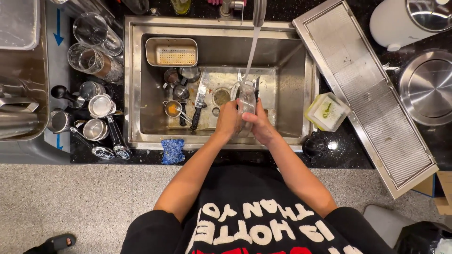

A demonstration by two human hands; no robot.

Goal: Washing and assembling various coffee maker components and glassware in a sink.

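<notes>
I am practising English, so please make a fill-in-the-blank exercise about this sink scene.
1. Both hands hold a clear ____ under the running water.
2. A knife lies in the ____.
3. The sponge on the sink's front edge is ____.

Missing words: container; sink; blue

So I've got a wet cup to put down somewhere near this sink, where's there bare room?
The long perforated steel drain tray right of the steel sink lies bare. The sink floor's right part, beyond both hands holding the clear container, is open. Crowded: the sink's left with the black-handled knife and small metal cups, and the left counter's glasses.
</notes>
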